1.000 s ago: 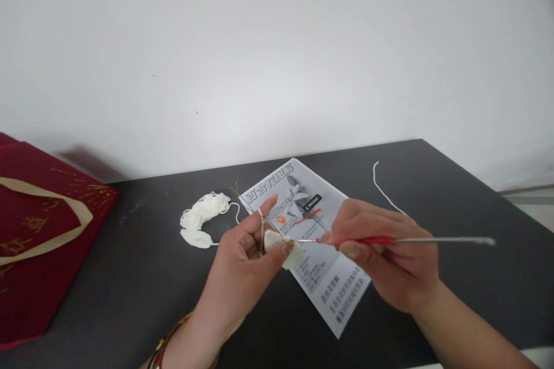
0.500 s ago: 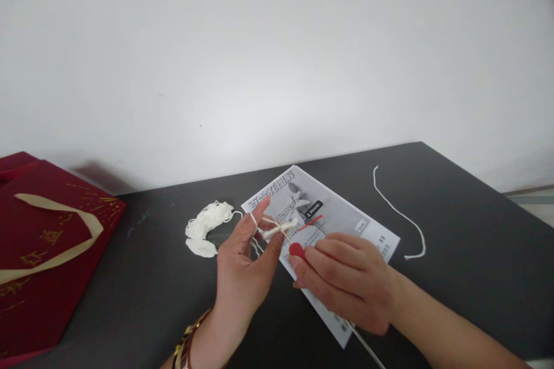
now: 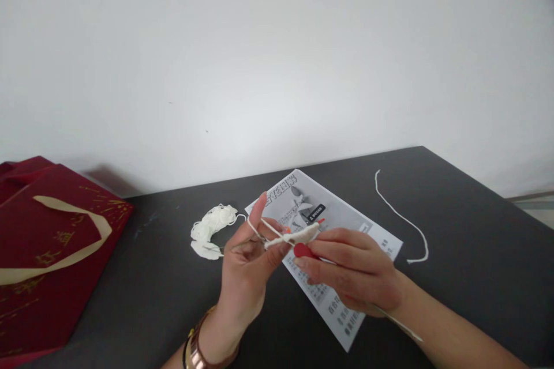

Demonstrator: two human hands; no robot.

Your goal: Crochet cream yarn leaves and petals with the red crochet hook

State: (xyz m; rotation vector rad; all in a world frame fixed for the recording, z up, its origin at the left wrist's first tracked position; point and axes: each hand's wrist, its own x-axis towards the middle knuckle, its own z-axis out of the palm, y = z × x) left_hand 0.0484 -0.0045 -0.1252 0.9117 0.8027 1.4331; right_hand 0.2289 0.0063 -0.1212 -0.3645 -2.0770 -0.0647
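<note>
My left hand (image 3: pixel 246 265) pinches a small white crochet piece (image 3: pixel 303 234) between thumb and fingers, its index finger raised with white yarn (image 3: pixel 270 226) looped over it. A crochet hook with a red handle (image 3: pixel 304 251) is gripped in my right hand (image 3: pixel 363 271), its thin shaft reaching into the stitches by my left thumb. The hook's tip is hidden. From under the right hand a white yarn tail (image 3: pixel 402 326) hangs out across the wrist. Left of my hands lies a loose white yarn bundle (image 3: pixel 216 222), a strand leading toward my left hand.
A printed sheet (image 3: pixel 346 323) lies beneath my hands on the dark table (image 3: pixel 142 277). A thin red strip (image 3: pixel 321 221) shows over it. To the right is a loose piece of white yarn (image 3: pixel 400 216). A red gift bag (image 3: pixel 82 242) stands left; a white wall rises behind.
The crochet piece has turned and now stretches further right, toward my right fingers. The yarn tail under my right hand has swung up and right. The view has shifted slightly.
</note>
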